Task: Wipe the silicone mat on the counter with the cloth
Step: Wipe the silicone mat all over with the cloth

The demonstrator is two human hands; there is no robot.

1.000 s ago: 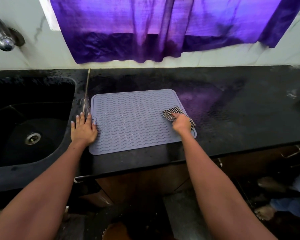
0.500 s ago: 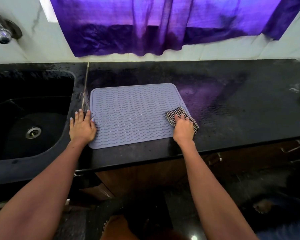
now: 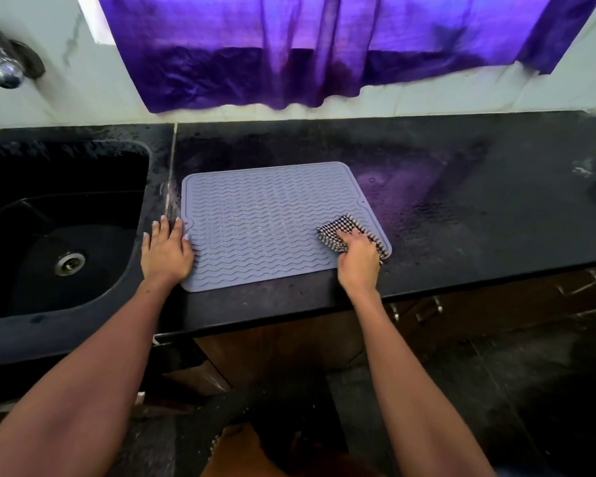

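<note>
Checked black/white cloth (image 3: pixel 350 232) pinched under curled fingers of R hand (image 3: pixel 358 261), at near-right corner of grey silicone mat (image 3: pixel 258 228). L hand (image 3: pixel 166 253) flat, fingers straight, pressing mat's left edge. Mat lies on black counter (image 3: pixel 461 218), sink (image 3: pixel 59 232) left of mat.

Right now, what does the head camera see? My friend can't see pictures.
The right hand presses a checked cloth on a grey mat's near right corner; the left hand lies flat on its left edge. A sink sits left.
</note>
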